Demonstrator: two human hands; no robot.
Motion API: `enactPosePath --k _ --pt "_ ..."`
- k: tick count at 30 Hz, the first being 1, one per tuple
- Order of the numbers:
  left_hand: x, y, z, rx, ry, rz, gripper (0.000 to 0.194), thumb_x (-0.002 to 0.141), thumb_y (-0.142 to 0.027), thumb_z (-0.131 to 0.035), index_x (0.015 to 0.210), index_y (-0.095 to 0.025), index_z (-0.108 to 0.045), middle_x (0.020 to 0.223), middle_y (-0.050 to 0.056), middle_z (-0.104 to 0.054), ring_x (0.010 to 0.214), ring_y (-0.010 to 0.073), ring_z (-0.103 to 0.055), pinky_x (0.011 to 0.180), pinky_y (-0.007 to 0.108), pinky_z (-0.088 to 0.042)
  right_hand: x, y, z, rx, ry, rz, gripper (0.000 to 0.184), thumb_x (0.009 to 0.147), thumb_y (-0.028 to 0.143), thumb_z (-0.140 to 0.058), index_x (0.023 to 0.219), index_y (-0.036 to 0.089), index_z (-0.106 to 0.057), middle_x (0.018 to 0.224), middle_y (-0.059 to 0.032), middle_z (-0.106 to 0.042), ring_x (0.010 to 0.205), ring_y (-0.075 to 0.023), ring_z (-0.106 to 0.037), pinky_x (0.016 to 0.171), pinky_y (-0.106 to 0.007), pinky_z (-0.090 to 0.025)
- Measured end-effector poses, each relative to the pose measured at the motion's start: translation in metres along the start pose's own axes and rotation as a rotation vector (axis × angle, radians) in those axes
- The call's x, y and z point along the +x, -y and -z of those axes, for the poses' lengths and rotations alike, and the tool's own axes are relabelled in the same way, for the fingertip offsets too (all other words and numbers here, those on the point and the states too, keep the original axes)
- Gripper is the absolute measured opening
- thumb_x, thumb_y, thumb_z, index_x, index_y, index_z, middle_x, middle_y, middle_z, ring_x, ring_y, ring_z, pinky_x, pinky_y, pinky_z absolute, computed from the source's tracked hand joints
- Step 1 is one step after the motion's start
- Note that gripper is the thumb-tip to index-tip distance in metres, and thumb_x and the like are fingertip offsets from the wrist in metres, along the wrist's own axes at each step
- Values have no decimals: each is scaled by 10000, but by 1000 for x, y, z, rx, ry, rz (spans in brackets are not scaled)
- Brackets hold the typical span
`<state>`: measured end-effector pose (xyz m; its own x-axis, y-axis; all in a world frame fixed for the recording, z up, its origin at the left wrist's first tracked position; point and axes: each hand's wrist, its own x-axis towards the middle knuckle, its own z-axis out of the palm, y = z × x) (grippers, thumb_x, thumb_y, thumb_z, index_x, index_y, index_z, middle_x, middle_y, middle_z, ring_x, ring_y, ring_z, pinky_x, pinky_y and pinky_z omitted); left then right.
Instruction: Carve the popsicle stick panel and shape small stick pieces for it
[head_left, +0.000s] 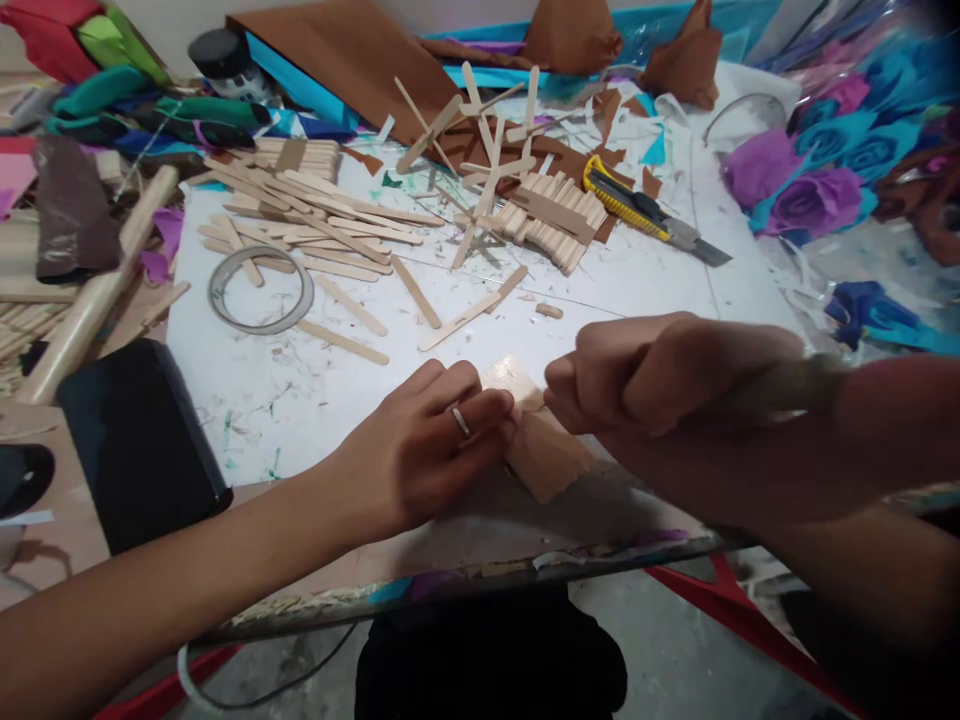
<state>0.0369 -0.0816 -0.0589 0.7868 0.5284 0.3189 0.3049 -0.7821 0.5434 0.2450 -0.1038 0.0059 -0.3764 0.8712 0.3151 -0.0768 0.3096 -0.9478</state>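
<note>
My left hand (442, 440), with a ring on one finger, is closed, its fingertips pinching at the left edge of a brown strip (551, 455) of paper or tape. A glossy, lighter patch (512, 378) lies just beyond the fingertips, partly covered by both hands. Across from it, my right hand (667, 375) is curled tight above the strip's right side. Blur and a dim shape over the wrist hide what this hand grips. Loose craft sticks (416, 292) lie on the white board just past my hands.
A yellow box cutter (630, 205) with its blade out lies at right, beside a bundle of craft sticks (551, 220). Further left are a tape roll (260, 290), a stick pile (322, 210) and a black phone (142, 440). Paper flowers (817, 170) crowd the right side.
</note>
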Motion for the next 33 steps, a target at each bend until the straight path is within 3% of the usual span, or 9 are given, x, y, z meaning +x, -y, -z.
enactPosePath --k 3,10,16,23,29,33 --pt "2 -1 2 -43 13 49 194 1060 -215 -503 935 -169 -644 872 22 -631 774 163 -565 698 360 -413 0 -7 -3 135 -22 -36 592 1083 495 -353 567 205 -334 546 19 -346 519 -125 -385 549 -336 -364" --pt "1 -1 3 -53 22 46 226 1056 -216 -499 885 -174 -640 863 21 -607 768 162 -553 684 349 -397 1 -9 -4 133 -28 -69 625 1042 532 -450 520 207 -340 519 23 -353 506 -120 -367 543 -337 -342" --pt "2 -2 3 -102 31 74 138 1053 -231 -524 979 -192 -633 923 8 -663 772 157 -586 680 353 -395 -1 -12 -2 189 -55 -78 596 1041 494 -480 534 205 -357 550 15 -378 549 -138 -423 565 -337 -384" --pt "2 0 3 -80 20 50 247 1064 -241 -474 885 -181 -634 861 22 -620 770 163 -547 675 354 -383 -6 -14 -1 107 -3 -15 540 1050 435 -468 573 200 -374 569 26 -379 549 -128 -409 580 -330 -368" --pt "0 1 5 -27 128 89 266 1080 -292 -441 904 -187 -611 855 13 -567 774 160 -500 671 337 -369 -16 -32 -2 143 40 5 505 1030 514 -460 630 207 -424 640 21 -398 590 -137 -381 609 -351 -360" --pt "-3 1 3 154 68 -44 191 1074 -228 -462 949 -208 -605 920 10 -620 821 171 -534 680 340 -378 -14 -32 2 190 7 -12 531 1036 520 -461 612 202 -435 631 12 -429 600 -143 -422 612 -353 -371"
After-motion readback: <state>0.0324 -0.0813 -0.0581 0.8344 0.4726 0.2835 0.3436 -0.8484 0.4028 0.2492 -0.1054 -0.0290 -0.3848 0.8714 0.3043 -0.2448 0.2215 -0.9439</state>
